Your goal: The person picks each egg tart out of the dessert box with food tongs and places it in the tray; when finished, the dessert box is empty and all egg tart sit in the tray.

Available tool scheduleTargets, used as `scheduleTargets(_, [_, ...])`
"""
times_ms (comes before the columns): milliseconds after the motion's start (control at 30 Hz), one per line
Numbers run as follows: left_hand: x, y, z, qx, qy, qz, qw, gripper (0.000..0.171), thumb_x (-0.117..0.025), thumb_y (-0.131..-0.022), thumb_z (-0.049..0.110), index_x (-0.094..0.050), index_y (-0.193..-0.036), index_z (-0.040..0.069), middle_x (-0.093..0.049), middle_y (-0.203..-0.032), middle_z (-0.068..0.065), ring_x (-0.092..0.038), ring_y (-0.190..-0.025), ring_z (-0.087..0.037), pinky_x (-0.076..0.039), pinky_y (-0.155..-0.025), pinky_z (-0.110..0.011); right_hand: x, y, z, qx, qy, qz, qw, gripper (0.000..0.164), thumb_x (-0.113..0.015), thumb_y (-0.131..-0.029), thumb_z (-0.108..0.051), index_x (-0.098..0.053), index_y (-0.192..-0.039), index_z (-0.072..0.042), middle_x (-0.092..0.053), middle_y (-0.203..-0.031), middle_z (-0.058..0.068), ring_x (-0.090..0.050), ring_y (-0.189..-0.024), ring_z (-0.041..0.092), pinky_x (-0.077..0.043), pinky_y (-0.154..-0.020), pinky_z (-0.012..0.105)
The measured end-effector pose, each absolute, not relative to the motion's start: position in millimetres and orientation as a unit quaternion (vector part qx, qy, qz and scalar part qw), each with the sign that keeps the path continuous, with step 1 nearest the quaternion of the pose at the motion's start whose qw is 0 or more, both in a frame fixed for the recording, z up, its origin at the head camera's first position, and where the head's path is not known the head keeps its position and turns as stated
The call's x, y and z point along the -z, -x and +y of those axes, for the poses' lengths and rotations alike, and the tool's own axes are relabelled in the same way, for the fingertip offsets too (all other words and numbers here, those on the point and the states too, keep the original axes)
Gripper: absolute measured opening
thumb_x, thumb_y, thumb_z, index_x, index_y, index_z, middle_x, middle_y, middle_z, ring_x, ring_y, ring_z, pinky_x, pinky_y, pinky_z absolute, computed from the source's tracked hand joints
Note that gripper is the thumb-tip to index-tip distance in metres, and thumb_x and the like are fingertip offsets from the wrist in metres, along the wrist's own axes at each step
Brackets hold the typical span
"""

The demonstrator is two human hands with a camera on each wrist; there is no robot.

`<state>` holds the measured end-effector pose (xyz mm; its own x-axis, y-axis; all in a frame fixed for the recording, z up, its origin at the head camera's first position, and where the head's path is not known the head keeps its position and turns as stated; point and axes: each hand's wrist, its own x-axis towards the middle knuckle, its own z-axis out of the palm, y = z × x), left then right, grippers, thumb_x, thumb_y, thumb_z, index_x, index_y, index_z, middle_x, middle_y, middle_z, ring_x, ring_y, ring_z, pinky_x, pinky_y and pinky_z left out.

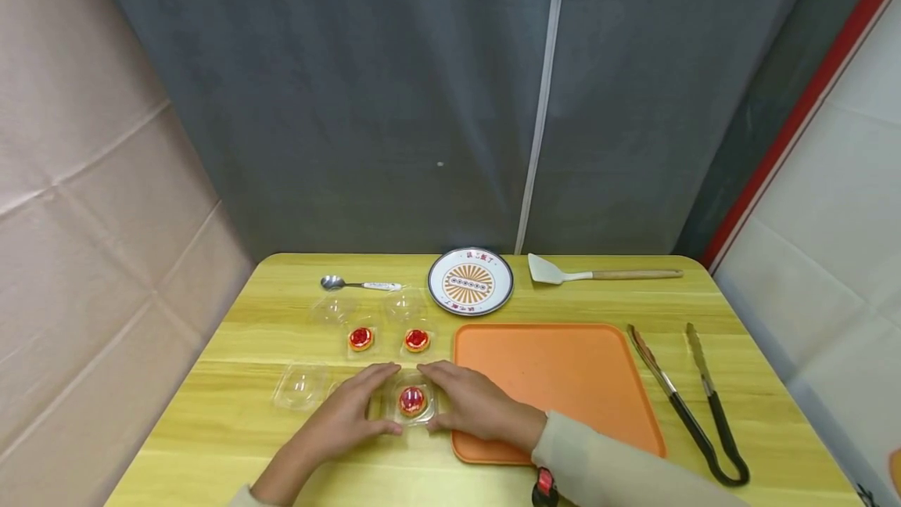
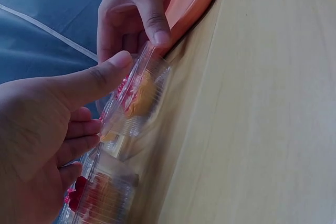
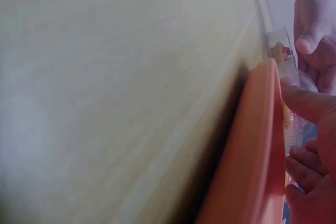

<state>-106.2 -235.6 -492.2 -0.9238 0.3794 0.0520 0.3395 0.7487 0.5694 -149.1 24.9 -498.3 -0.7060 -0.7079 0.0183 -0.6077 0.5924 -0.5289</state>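
A clear plastic box (image 1: pixel 412 380) with a red-topped tart (image 1: pixel 412 402) inside sits low in the middle of the head view, between the left hand (image 1: pixel 339 422) and the right hand (image 1: pixel 484 407). Each hand has its thumb parted from its fingers, the thumb at the box's near edge and the fingers toward its far edge; the two hands are apart, with the box filling the gap. In the left wrist view both thumbs reach the edge of the lid, but how firmly they press I cannot tell. The box is about square, so it has no clear long axis; its sides run nearly along the frame's edges, lid upward, and the round tart faces up. Just above it in the frame stand two more tarts (image 1: pixel 361 339) (image 1: pixel 417 340) in clear boxes, their lids swung back toward the upper left. Left of the left hand lies a clear plastic shell (image 1: pixel 300 387). The orange tray (image 1: pixel 563 382) lies right of the box, partly under the right arm. Farther up the table (image 1: pixel 232 444) are a spoon (image 1: pixel 360 285), a plate (image 1: pixel 470 282) and a spatula (image 1: pixel 598 275); tongs (image 1: pixel 673 394) lie at lower right, their tips pointing up the frame.
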Motion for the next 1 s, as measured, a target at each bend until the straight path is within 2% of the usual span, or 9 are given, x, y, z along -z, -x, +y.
scheduleTargets(167, [495,107,-236,-0.3,-0.194,0.933,0.038,0.096,-0.086,-0.074,0.052,-0.05,-0.151,0.008,-0.052,-0.153,-0.013,-0.052,-0.137,-0.041,-0.043,-0.111,-0.062,497,149,28,0.253,0.367,0.891,0.09,0.085,-0.082,-0.086,-0.048,-0.046,-0.155,-0.014,-0.052,-0.153,0.002,-0.053,-0.137,0.022,-0.047,-0.113,0.042])
scheduleTargets(400, [501,107,-238,-0.294,-0.185,0.937,0.039,0.096,-0.086,-0.073,0.052,-0.05,-0.152,0.011,-0.051,-0.154,-0.013,-0.04,-0.143,-0.051,-0.035,-0.113,-0.069,502,150,30,0.263,0.362,0.889,0.092,0.086,-0.082,-0.085,-0.051,-0.047,-0.154,-0.012,-0.055,-0.15,0.003,-0.054,-0.136,0.02,-0.046,-0.114,0.04])
scheduleTargets(533, [505,108,-238,-0.282,-0.192,0.94,0.027,0.095,-0.087,-0.072,0.053,-0.051,-0.151,0.013,-0.054,-0.151,-0.009,-0.043,-0.142,-0.047,-0.036,-0.114,-0.067,506,152,31,0.281,0.356,0.886,0.097,0.087,-0.083,-0.084,-0.05,-0.048,-0.154,-0.012,-0.056,-0.148,0.003,-0.055,-0.134,0.021,-0.046,-0.113,0.039])
scheduleTargets(767, [508,108,-236,-0.27,-0.206,0.941,-0.002,0.091,-0.089,-0.072,0.049,-0.053,-0.149,0.014,-0.058,-0.146,-0.003,-0.055,-0.134,-0.031,-0.045,-0.111,-0.058,508,155,34,0.312,0.356,0.875,0.1,0.087,-0.085,-0.083,-0.047,-0.049,-0.153,-0.011,-0.057,-0.147,0.003,-0.055,-0.134,0.021,-0.046,-0.113,0.04])
scheduleTargets(1000, [511,107,-234,-0.269,-0.195,0.943,-0.02,0.087,-0.091,-0.072,0.045,-0.056,-0.146,0.014,-0.059,-0.145,-0.004,-0.055,-0.133,-0.033,-0.044,-0.111,-0.06,511,157,34,0.322,0.359,0.87,0.102,0.087,-0.086,-0.082,-0.046,-0.05,-0.152,-0.012,-0.058,-0.146,0.003,-0.056,-0.133,0.021,-0.047,-0.113,0.04])
